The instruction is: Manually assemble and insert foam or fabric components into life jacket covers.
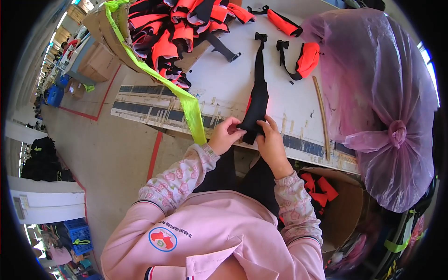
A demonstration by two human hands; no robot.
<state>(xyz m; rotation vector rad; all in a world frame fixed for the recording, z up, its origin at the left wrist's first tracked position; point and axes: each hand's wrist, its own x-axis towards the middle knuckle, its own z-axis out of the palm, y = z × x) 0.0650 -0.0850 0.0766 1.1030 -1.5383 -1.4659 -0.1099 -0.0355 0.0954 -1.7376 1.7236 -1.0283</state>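
Note:
A black fabric strap [256, 103] with an orange edge lies lengthwise on the white table in front of me. Its far end narrows to webbing with a black plastic buckle [261, 37]. At the near end, by the table's front edge, my left hand [226, 135] pinches the left corner of the fabric between thumb and fingers. My right hand [272, 142] grips the right corner, fingers bent over it. A short black flap hangs below, between the two hands.
A cardboard box [111, 35] heaped with orange-and-black pieces [179, 35] stands at the far left, a lime-green strip [189, 109] trailing from it. Two orange buckled pieces [308, 59] and a wooden stick [321, 116] lie right. A tied purple plastic bag [382, 93] bulges over the right side.

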